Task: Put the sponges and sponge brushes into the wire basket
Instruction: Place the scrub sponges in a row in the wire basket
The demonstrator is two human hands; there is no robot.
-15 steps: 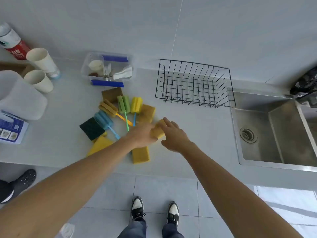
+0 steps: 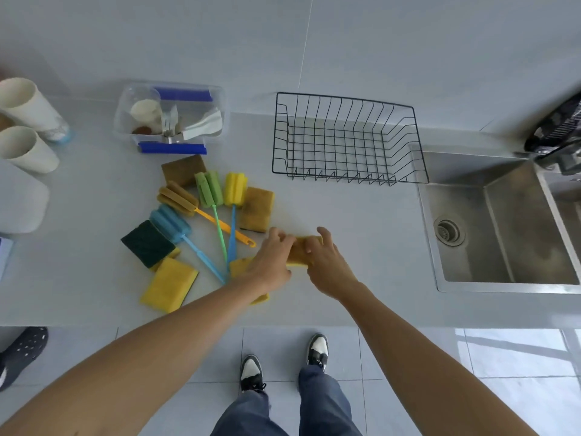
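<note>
A black wire basket (image 2: 349,138) stands empty at the back of the counter. Both hands grip one yellow sponge (image 2: 300,251) just above the counter: my left hand (image 2: 272,262) on its left end, my right hand (image 2: 327,262) on its right end. Left of them lie several sponges and sponge brushes: a yellow sponge (image 2: 169,284), a dark green sponge (image 2: 146,242), two brown sponges (image 2: 257,209) (image 2: 182,169), and brushes with blue (image 2: 171,223), brown (image 2: 177,198), green (image 2: 208,188) and yellow (image 2: 235,188) heads. Another yellow sponge (image 2: 240,265) is partly hidden under my left wrist.
A clear plastic box (image 2: 171,118) with blue clips stands behind the pile. White cups (image 2: 25,149) stand at the far left. A steel sink (image 2: 503,228) lies to the right of the basket, with a tap (image 2: 556,149) above it. The counter's front edge runs below my forearms.
Both hands have shifted slightly right with the yellow sponge held between them. The camera has moved closer.
</note>
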